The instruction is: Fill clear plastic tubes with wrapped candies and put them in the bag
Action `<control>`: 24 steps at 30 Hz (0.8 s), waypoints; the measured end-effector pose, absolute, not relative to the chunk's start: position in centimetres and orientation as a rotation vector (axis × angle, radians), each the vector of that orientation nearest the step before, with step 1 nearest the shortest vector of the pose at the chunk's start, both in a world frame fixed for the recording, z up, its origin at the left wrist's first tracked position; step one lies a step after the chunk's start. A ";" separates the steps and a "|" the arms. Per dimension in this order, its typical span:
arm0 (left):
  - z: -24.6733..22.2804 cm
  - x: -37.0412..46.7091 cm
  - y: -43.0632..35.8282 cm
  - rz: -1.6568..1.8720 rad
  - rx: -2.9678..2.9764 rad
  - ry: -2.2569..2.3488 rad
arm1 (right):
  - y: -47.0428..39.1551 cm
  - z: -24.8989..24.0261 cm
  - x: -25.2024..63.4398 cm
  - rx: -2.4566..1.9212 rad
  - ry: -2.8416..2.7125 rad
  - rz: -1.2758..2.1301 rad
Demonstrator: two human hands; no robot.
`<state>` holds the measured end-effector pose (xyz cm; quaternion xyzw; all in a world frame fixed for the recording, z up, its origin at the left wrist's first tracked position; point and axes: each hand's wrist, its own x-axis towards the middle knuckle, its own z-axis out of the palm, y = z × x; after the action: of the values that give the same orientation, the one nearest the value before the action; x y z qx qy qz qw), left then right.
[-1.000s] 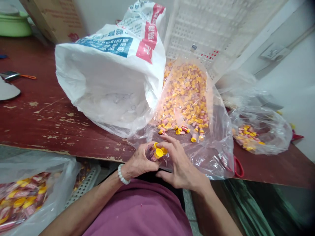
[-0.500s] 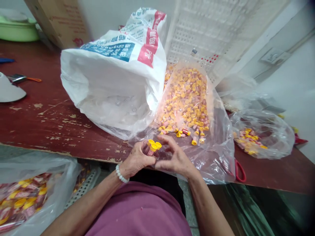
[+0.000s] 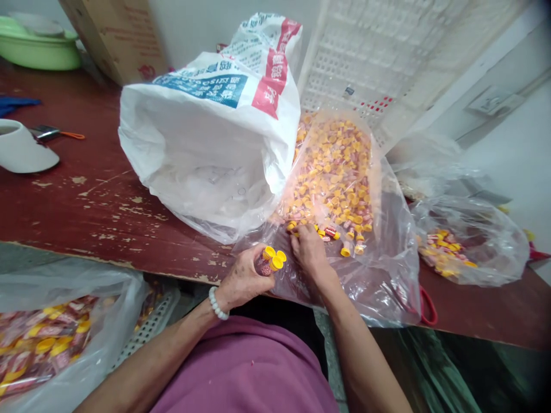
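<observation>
My left hand (image 3: 243, 279) is closed around a small bunch of yellow-capped tubes (image 3: 270, 261), held upright at the near table edge. My right hand (image 3: 309, 249) lies palm down on the clear plastic bag (image 3: 379, 269), its fingertips among the loose yellow-capped tubes (image 3: 333, 172) spilling from the bag's mouth. Whether those fingers pinch a tube is hidden. A white bead bracelet (image 3: 216, 304) circles my left wrist.
A big white woven sack (image 3: 206, 143) lies open left of the bag. A white plastic crate (image 3: 379, 51) leans behind. A second clear bag of tubes (image 3: 469, 241) sits right, another (image 3: 55, 332) below left. Green basin (image 3: 38, 49), cardboard box (image 3: 116, 34) and white cup (image 3: 19, 152) stand at the back left.
My right hand left the bunch held by my left hand and reached forward into the loose tubes on the bag. The left hand stayed put with its bunch.
</observation>
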<state>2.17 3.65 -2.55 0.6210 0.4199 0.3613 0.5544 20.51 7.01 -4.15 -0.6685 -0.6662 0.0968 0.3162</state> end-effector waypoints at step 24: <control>-2.7 3.0 3.5 0.808 1.277 0.874 | -0.2 0.5 17.0 -1.333 -2.145 0.111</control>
<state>3.03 3.55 -2.66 0.5606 0.3837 0.3546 0.6425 17.02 -0.16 0.47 -0.5027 -0.8089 0.0418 0.3021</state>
